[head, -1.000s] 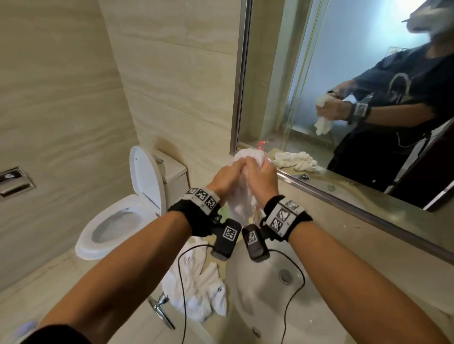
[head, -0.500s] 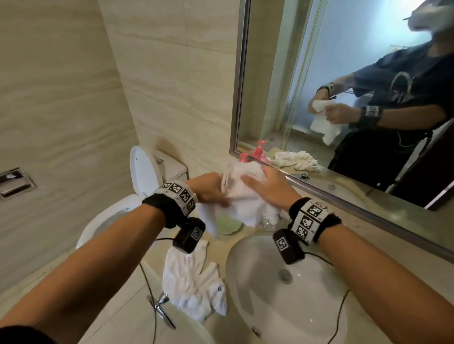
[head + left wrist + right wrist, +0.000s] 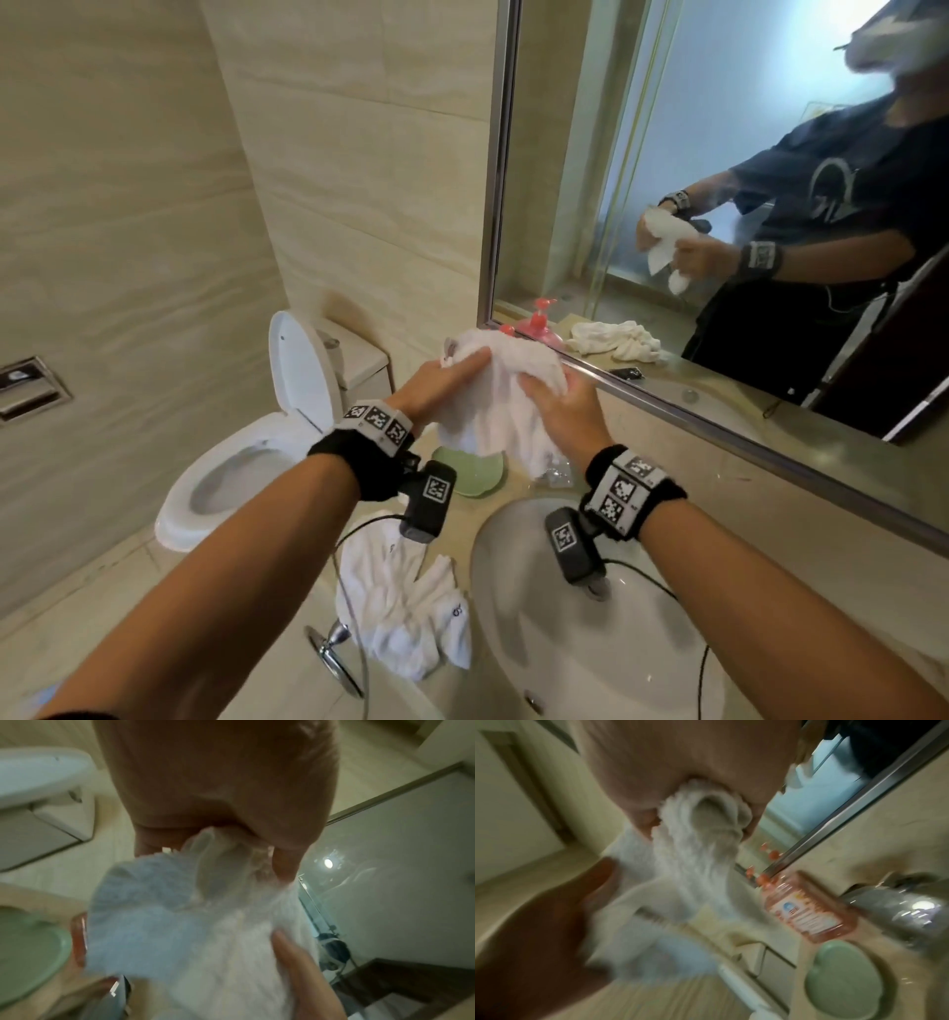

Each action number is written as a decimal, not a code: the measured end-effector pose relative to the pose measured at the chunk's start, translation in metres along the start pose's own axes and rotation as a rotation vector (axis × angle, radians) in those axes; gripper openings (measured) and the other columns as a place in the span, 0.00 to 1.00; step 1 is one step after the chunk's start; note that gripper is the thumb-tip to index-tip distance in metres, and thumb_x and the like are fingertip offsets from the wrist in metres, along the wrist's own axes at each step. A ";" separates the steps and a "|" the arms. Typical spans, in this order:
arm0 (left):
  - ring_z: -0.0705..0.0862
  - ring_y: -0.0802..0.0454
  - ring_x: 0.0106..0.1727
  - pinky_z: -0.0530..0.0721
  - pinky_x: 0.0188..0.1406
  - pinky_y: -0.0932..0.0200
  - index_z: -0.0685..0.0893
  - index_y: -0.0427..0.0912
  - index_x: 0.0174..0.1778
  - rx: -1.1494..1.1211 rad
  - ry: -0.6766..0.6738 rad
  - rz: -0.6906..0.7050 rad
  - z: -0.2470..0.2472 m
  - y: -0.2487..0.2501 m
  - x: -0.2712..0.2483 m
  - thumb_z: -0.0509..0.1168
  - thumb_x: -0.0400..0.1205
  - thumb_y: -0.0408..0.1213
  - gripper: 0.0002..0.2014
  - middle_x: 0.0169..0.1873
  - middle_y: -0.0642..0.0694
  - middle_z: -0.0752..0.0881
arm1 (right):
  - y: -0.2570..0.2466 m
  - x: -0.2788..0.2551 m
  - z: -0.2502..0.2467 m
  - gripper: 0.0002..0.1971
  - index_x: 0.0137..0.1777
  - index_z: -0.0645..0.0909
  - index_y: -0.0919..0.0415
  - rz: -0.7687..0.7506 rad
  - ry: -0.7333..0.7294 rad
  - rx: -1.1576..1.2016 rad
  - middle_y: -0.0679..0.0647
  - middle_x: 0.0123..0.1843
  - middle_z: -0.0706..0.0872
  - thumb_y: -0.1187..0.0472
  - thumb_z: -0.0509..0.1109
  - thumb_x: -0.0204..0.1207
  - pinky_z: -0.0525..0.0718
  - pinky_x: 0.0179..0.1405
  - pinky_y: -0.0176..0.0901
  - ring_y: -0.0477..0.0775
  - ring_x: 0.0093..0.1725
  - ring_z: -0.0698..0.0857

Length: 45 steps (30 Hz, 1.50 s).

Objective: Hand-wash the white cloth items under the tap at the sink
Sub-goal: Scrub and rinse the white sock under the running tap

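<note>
I hold a white cloth (image 3: 506, 398) in the air above the counter behind the white sink (image 3: 590, 647). My left hand (image 3: 452, 372) pinches its upper left edge; in the left wrist view the cloth (image 3: 205, 923) runs out from between the thumb and fingers. My right hand (image 3: 554, 406) grips the cloth's right side, and in the right wrist view the bunched cloth (image 3: 700, 833) sits inside the curled fingers. More white cloth items (image 3: 405, 606) lie in a pile on the counter left of the sink. The tap (image 3: 898, 902) shows only in the right wrist view, blurred.
A pink soap bottle (image 3: 805, 908) and a green dish (image 3: 475, 470) stand on the counter behind the sink. A mirror (image 3: 719, 180) runs along the wall on the right. A toilet (image 3: 241, 452) with its lid up stands to the left. A chrome ring (image 3: 334, 658) hangs below the counter edge.
One second ago both hands clutched the cloth bunched together. They have since moved apart and spread the cloth out between them, a little lower.
</note>
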<state>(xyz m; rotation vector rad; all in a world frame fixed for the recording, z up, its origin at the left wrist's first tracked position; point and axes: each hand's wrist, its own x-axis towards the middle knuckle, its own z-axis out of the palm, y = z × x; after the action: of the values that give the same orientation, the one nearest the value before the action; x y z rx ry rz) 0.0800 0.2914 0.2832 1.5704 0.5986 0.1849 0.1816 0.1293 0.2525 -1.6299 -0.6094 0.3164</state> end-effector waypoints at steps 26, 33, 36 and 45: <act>0.87 0.44 0.44 0.85 0.49 0.53 0.87 0.41 0.47 0.895 -0.154 0.195 -0.030 0.008 -0.001 0.74 0.79 0.42 0.08 0.43 0.42 0.89 | -0.003 0.020 -0.044 0.24 0.56 0.80 0.53 -0.034 -0.490 -0.951 0.50 0.49 0.87 0.43 0.83 0.68 0.85 0.47 0.42 0.54 0.49 0.87; 0.86 0.46 0.47 0.85 0.46 0.54 0.86 0.40 0.52 0.354 0.075 0.053 -0.009 -0.010 0.003 0.66 0.83 0.54 0.18 0.48 0.40 0.89 | 0.013 0.019 -0.046 0.16 0.61 0.86 0.58 0.259 -0.129 -0.120 0.57 0.54 0.92 0.54 0.78 0.76 0.88 0.61 0.59 0.60 0.56 0.91; 0.87 0.45 0.53 0.86 0.59 0.46 0.85 0.39 0.56 0.058 0.129 0.008 0.019 -0.002 0.002 0.63 0.84 0.57 0.22 0.56 0.38 0.89 | 0.006 0.009 -0.006 0.14 0.55 0.87 0.52 0.158 0.163 -0.036 0.49 0.46 0.92 0.48 0.77 0.73 0.89 0.42 0.46 0.55 0.49 0.92; 0.84 0.47 0.46 0.80 0.48 0.53 0.85 0.40 0.45 -0.136 0.093 0.062 0.059 0.023 -0.010 0.58 0.84 0.44 0.14 0.42 0.42 0.86 | -0.014 0.020 0.032 0.19 0.47 0.86 0.59 0.147 0.210 -0.040 0.49 0.33 0.90 0.42 0.69 0.81 0.79 0.22 0.31 0.39 0.31 0.88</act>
<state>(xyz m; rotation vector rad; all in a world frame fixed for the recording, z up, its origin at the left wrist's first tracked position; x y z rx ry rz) 0.1050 0.2353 0.3012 1.4555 0.5980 0.3399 0.1780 0.1680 0.2637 -1.7239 -0.3398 0.2379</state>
